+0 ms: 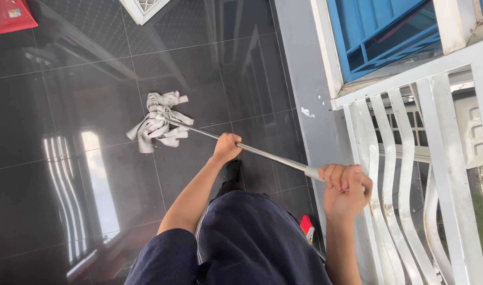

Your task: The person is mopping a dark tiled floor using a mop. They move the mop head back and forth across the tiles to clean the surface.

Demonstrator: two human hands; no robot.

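floor [67, 105]: dark glossy tiles fill the left and middle of the view; they mirror a window and the railing, so the shine is plain, but wet and dry patches cannot be told apart.
railing [410, 158]: white wavy bars along the right edge, with a grey ledge between them and the tiles.
mop [159, 125]: grey cloth head lies bunched on a tile at far centre; its metal pole runs near and right to both hands.
right hand [346, 187]: fingers wrapped tight round the pole's near end, beside the railing.
left hand [226, 148]: closed round the pole's middle, fingers pressed together.
progress: mopping looks under way; no dirt shows, so the share done cannot be judged.
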